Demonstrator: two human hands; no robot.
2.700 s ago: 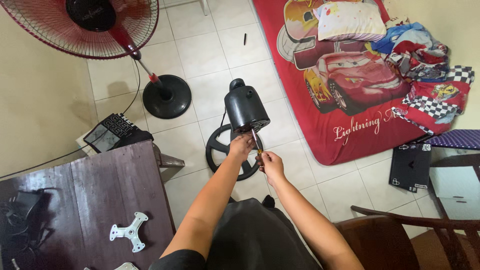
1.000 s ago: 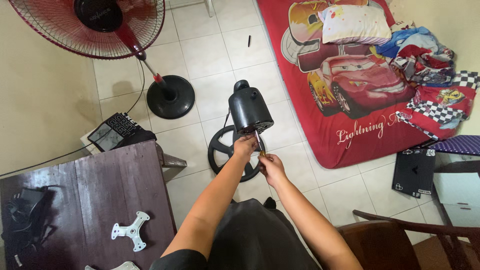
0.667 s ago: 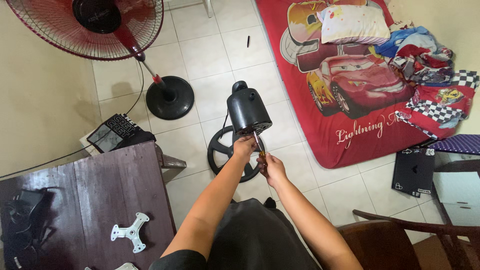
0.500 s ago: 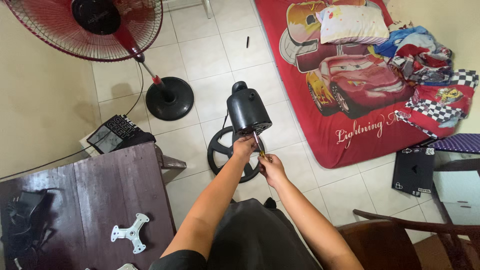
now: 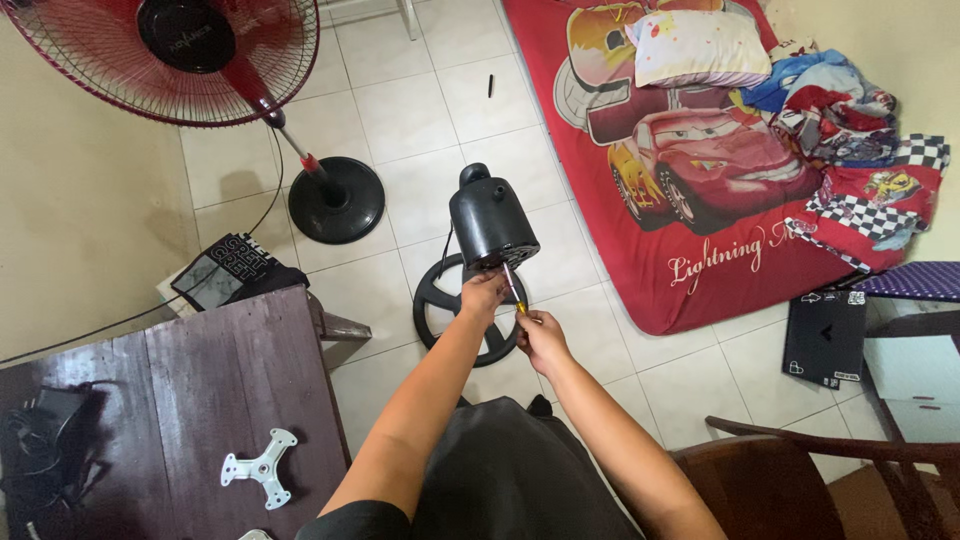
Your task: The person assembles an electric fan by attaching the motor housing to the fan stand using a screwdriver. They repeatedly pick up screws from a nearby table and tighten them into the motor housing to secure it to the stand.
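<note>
Head camera looked steeply down from above.
It faced the tiled floor (image 5: 420,110), with the wooden table (image 5: 170,400) at lower left, arms close beneath the lens.

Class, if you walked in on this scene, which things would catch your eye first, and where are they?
At centre, the left hand steadies a black fan motor housing while the right hand holds a screwdriver against its underside. A red standing fan fills the top left, and a red cartoon-car mattress lies on the floor at right.
</note>
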